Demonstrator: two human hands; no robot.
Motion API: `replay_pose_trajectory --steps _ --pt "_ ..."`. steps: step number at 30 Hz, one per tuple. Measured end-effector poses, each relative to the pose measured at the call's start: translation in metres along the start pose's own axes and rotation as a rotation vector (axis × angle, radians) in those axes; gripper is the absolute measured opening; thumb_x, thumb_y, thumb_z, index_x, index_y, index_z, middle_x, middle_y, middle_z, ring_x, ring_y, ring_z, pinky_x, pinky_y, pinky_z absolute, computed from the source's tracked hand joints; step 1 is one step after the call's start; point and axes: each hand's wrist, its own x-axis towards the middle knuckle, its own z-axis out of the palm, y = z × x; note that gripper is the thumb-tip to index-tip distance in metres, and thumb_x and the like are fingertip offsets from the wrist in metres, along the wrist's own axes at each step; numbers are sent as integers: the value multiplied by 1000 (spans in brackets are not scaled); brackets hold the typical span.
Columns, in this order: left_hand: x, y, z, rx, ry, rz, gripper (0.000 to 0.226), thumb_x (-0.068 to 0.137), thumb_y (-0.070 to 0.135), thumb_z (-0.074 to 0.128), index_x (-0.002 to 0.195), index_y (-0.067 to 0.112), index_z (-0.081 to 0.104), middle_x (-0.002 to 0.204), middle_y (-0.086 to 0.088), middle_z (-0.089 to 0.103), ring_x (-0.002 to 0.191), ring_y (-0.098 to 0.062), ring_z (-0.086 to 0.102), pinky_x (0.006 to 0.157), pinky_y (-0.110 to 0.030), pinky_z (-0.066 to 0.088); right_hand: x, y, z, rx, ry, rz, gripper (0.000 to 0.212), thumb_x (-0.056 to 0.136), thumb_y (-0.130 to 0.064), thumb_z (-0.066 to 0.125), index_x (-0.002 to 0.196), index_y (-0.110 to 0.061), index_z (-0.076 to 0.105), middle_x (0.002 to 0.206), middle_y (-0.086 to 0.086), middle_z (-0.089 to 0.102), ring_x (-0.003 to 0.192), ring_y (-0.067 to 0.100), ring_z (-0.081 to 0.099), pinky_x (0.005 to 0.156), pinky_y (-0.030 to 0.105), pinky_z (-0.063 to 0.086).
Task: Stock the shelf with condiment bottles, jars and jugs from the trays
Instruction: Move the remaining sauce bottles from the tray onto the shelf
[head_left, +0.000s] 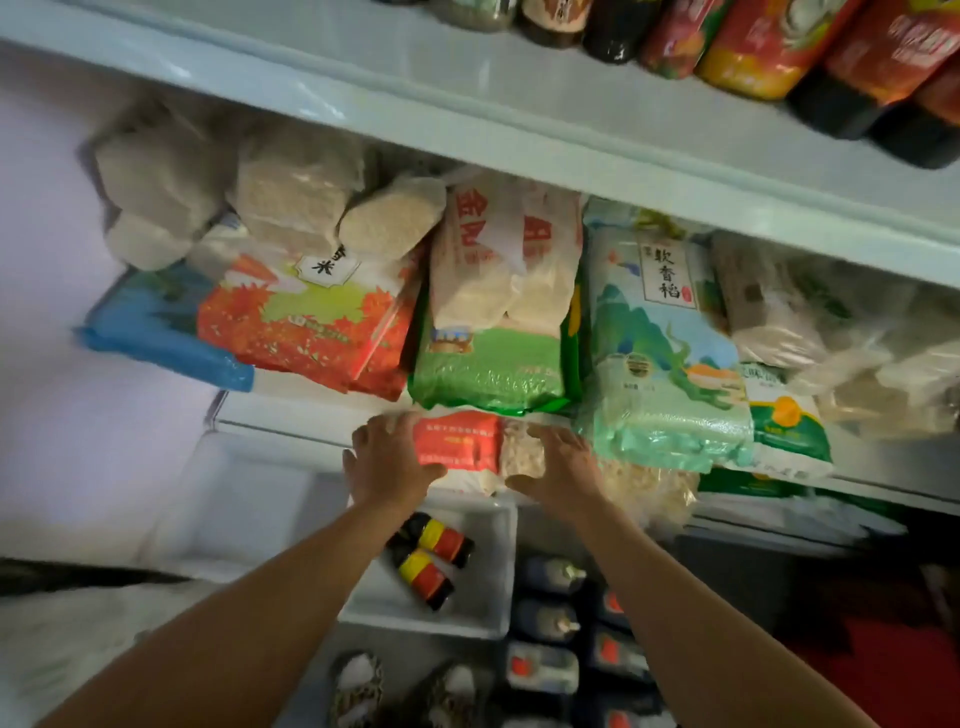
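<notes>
Both my hands hold a red and clear grain bag (467, 441) at the front edge of the middle shelf (291, 415). My left hand (387, 457) grips its left end and my right hand (563, 467) its right end. Below, a white tray (483, 618) on the floor holds two dark bottles (431, 558) with red and yellow labels, lying down. To its right stands a group of dark jugs (550, 618) with pale caps. Condiment bottles (753, 47) line the top shelf.
The middle shelf is packed with rice bags: an orange one (306, 322), a green one (493, 358), a pale green one (660, 353). The upper shelf board (519, 124) overhangs them. My patterned slippers (358, 686) show at the bottom.
</notes>
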Motion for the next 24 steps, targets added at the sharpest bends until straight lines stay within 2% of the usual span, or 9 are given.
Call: replay_pose_trajectory --steps 6,10,14,15,17,18,19,21,24 --pt "27 -65 108 -70 -107 -152 69 68 52 79 127 28 53 123 -7 58 115 -30 52 93 -44 46 43 47 114 16 -208 80 68 86 -43 72 145 -25 44 150 3 42 140 25 34 110 39 38" --pt "42 -109 179 -145 -171 -268 71 74 46 78 134 25 48 127 -11 52 122 -33 45 93 -44 43 70 74 202 35 -315 158 74 84 -48 72 145 -20 43 147 6 46 138 27 36 108 40 39" --pt "54 -156 261 -206 -241 -361 77 75 48 79 135 15 45 129 -15 49 121 -34 50 97 -42 42 100 96 283 42 -412 162 79 84 -55 69 145 -12 42 141 11 50 132 32 44 105 41 43" --pt "57 -166 283 -221 -261 -391 76 76 47 79 135 13 44 130 -16 48 121 -34 50 97 -41 41 109 101 302 59 -430 168 76 84 -54 70 142 -11 46 136 12 53 130 32 47 102 40 44" --pt "64 -184 326 -259 -283 -431 75 79 45 78 136 11 43 131 -15 48 122 -33 50 98 -39 40 131 109 342 70 -434 153 69 78 -60 71 130 -17 55 117 6 60 115 28 58 81 33 49" --pt "67 -193 347 -279 -286 -437 74 80 43 78 136 10 42 132 -15 49 122 -32 50 98 -39 39 140 114 362 80 -427 131 69 72 -67 68 122 -21 57 106 0 60 105 24 60 72 29 46" --pt "71 -202 369 -297 -290 -440 74 80 43 78 136 10 42 132 -15 50 123 -32 49 99 -38 39 148 119 384 98 -425 118 71 65 -72 62 118 -25 58 102 -3 58 99 19 59 72 28 43" --pt "79 -221 412 -336 -308 -439 73 81 45 76 136 9 43 133 -14 52 124 -30 49 98 -35 38 168 131 428 139 -422 103 78 58 -78 54 118 -29 60 109 -4 59 101 17 56 84 34 47" --pt "89 -242 468 -412 -320 -451 65 85 46 73 132 10 46 128 -12 59 121 -30 54 95 -34 40 194 139 477 151 -403 61 68 71 -74 61 121 -28 62 117 1 64 108 23 60 93 44 52"
